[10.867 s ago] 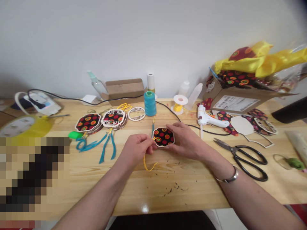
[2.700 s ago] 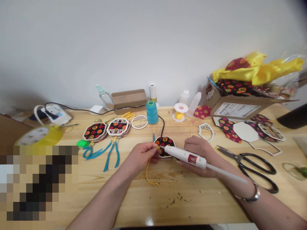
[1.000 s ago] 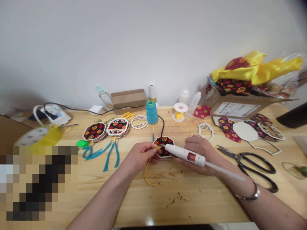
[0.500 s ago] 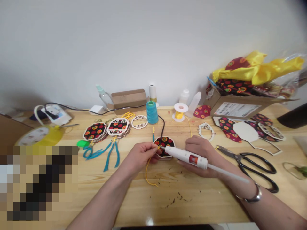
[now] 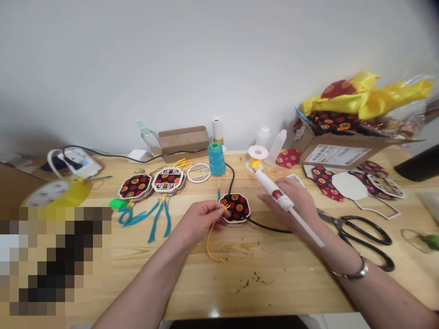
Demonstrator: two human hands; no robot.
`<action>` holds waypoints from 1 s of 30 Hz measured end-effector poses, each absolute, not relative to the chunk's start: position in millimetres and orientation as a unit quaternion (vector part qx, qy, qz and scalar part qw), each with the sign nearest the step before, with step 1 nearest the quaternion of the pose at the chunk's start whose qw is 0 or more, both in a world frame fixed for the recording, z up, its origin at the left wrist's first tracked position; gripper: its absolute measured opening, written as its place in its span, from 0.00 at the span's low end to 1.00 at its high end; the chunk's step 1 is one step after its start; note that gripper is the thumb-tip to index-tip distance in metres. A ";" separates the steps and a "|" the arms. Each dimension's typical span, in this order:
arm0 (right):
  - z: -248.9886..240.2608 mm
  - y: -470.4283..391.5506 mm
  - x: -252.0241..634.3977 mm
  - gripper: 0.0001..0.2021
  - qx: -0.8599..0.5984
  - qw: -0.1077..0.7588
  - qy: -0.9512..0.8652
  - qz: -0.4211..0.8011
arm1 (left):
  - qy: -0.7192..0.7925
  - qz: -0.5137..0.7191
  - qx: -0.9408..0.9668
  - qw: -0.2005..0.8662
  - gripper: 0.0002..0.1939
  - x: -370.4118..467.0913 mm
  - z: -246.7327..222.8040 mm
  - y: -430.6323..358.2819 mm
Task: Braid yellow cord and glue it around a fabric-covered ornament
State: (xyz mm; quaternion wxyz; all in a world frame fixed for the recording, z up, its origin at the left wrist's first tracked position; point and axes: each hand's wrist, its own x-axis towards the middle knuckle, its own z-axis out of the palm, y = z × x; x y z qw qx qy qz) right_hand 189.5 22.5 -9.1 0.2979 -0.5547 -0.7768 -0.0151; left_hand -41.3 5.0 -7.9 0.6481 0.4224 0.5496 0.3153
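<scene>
Between thumb and fingers my left hand (image 5: 205,215) pinches the left edge of a fabric-covered ornament (image 5: 236,206), black with red and yellow flowers and a pale rim. A yellow cord (image 5: 210,242) runs from that pinch and curls down onto the table. My right hand (image 5: 291,201) grips a white hot glue gun (image 5: 274,189), a clear glue stick poking from its rear. The gun is raised to the right of the ornament, its nozzle pointing away toward the yellow cord spool (image 5: 256,157). A black power cable (image 5: 267,225) trails from the gun across the ornament.
Black-handled scissors (image 5: 363,233) lie right of my right arm. Two stacks of ornaments, one patterned (image 5: 135,186) and one latticed (image 5: 168,179), sit at left with teal tassels (image 5: 159,224). A teal thread cone (image 5: 216,160) stands behind. At back right is a cardboard box (image 5: 338,153) of fabric.
My right hand has lifted the glue gun off the ornament and swung its nozzle up and to the right. My left hand stays on the ornament's edge.
</scene>
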 end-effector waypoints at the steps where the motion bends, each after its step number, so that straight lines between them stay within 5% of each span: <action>1: -7.7 25.0 194.2 0.15 -0.568 0.300 -0.765 -0.047 | 0.551 0.316 0.422 0.647 0.10 -41.2 -7.6 5.0; 7: 19.4 33.9 225.7 0.06 -0.543 0.313 -0.724 -0.288 | 0.546 0.304 0.431 0.651 0.11 -41.1 -6.5 5.7; 12: 14.0 37.5 222.3 0.06 -0.475 0.186 -0.846 -0.156 | 0.550 0.306 0.437 0.643 0.11 -41.2 -7.5 5.7; 20: 7.5 40.1 192.4 0.05 -0.418 0.236 -0.864 0.151 | 0.551 0.302 0.440 0.642 0.10 -41.6 -8.9 5.7; 26: 3.5 44.7 178.7 0.03 -0.418 0.201 -0.870 0.168 | 0.554 0.313 0.433 0.639 0.10 -42.3 -8.5 6.1; 30: 4.1 46.3 189.4 0.03 -0.464 0.176 -0.865 0.070 | 0.556 0.307 0.452 0.626 0.10 -41.7 -7.9 6.4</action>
